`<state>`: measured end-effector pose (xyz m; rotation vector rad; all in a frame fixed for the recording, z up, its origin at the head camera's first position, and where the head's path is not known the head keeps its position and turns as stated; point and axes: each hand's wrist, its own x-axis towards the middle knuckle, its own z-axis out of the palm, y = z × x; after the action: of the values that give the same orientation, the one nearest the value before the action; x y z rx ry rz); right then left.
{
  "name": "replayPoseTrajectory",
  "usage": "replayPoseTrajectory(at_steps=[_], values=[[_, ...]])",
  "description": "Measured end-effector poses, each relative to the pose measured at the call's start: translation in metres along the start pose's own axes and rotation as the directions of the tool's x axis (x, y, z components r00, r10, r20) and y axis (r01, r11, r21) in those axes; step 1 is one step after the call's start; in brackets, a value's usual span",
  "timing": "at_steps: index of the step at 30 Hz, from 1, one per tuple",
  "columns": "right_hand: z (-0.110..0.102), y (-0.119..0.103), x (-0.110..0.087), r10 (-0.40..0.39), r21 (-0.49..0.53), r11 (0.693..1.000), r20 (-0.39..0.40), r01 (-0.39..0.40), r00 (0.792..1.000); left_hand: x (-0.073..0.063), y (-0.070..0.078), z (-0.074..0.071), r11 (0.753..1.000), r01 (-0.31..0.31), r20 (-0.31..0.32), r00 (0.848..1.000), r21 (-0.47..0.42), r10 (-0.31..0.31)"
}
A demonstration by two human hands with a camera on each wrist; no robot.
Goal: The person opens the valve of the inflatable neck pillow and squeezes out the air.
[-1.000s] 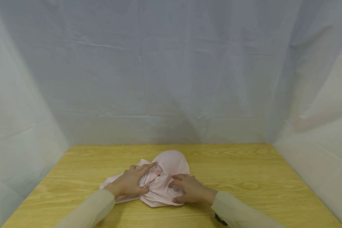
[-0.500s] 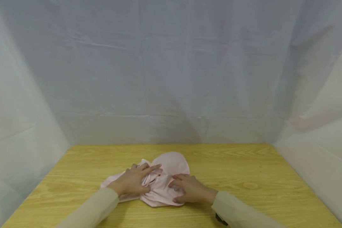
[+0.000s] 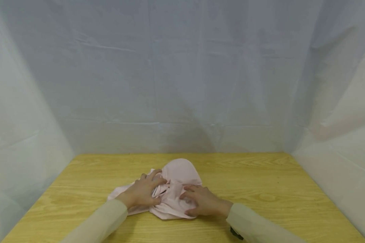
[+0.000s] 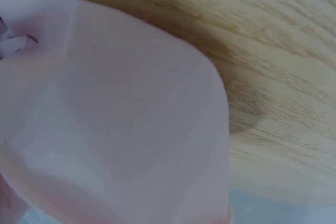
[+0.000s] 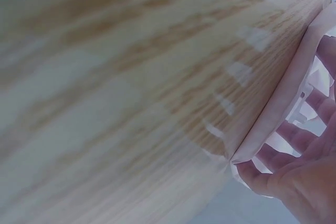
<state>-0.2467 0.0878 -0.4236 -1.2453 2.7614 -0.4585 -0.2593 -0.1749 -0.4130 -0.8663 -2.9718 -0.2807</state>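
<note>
A crumpled pink cloth (image 3: 182, 172) lies on the wooden table, with a smooth, rounded flap at its far end and gathered folds in the middle. My left hand (image 3: 144, 192) grips the gathered part, fingers bent over the folds and thumb at the near side. In the left wrist view the rounded pink cloth (image 4: 136, 103) fills much of the picture, and most of that hand is hidden. On the right side, my right hand (image 3: 205, 202) holds the cloth with spread, curled fingers. The right wrist view shows its fingers (image 5: 296, 137) against the cloth's edge.
The yellow wood-grain table (image 3: 261, 189) carries the cloth near its middle. A pale sheet (image 3: 182, 84) hangs behind it, and more sheeting (image 3: 346, 135) closes off both sides. A dark band (image 3: 236, 233) shows under the right sleeve.
My left hand has shifted slightly right, its forefinger stretching over the folds and then bending back. The flap's outline has changed a little. The right hand has stayed almost still.
</note>
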Motion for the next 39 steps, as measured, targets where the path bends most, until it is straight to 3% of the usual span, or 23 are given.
replayPoseTrajectory(at_steps=[26, 32, 39], values=[[0.0008, 0.0006, -0.0005, -0.042, -0.015, 0.999, -0.004, 0.042, 0.999, 0.0010, -0.0006, 0.0074, 0.999, 0.027, -0.061, 0.998, 0.024, -0.025], [0.0018, 0.0014, -0.0006, -0.058, -0.025, 0.998, -0.013, 0.058, 0.998, -0.0006, 0.0010, 0.0071, 0.996, 0.084, -0.035, 0.996, -0.012, -0.085], [0.0032, 0.0025, -0.0006, -0.047, -0.021, 0.999, -0.004, 0.047, 0.999, -0.0004, 0.0046, 0.0004, 0.998, 0.066, 0.009, 0.998, -0.019, -0.066]])
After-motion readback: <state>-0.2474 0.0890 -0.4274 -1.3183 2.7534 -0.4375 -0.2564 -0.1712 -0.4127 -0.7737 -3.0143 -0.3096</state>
